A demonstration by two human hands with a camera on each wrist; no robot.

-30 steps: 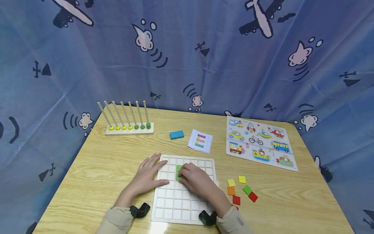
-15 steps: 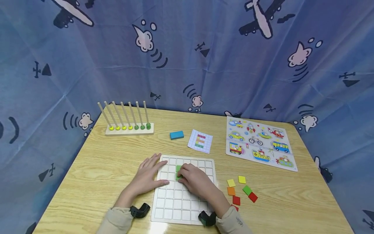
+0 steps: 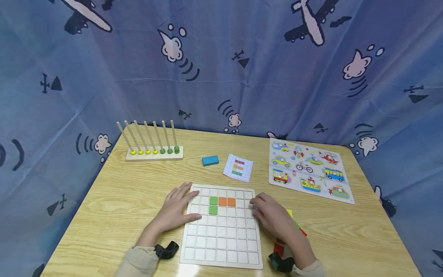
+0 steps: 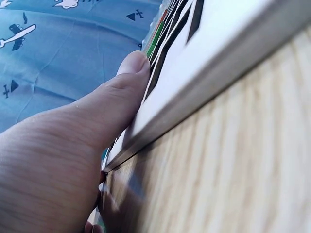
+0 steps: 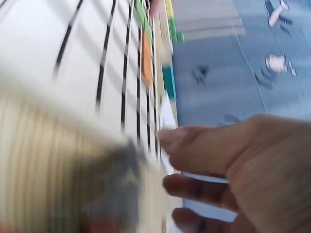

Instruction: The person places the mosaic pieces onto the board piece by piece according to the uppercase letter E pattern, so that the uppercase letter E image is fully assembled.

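A white grid board (image 3: 221,244) lies on the table. Set in its upper squares are a green tile (image 3: 213,200), another green tile (image 3: 213,209) just below it, and two orange tiles (image 3: 227,201) in a row to the right. My left hand (image 3: 175,206) rests on the board's left edge, fingers spread and thumb on the border. At the right edge is my right hand (image 3: 271,212), its fingers loosely bent. In the right wrist view nothing shows between the thumb and fingers. Under that forearm, loose red (image 3: 278,249) and yellow (image 3: 289,212) tiles are partly hidden.
A pattern card (image 3: 238,168) and a blue block (image 3: 210,160) lie beyond the board. At the back left stands a rack of upright pegs (image 3: 154,153) with yellow and green beads. A vehicle puzzle board (image 3: 310,170) is at the back right, before a blue curtain (image 3: 207,57).
My right hand has lifted off the tiles and moved right to the board's edge, uncovering the two orange tiles beside the green ones. The left hand stays in place.
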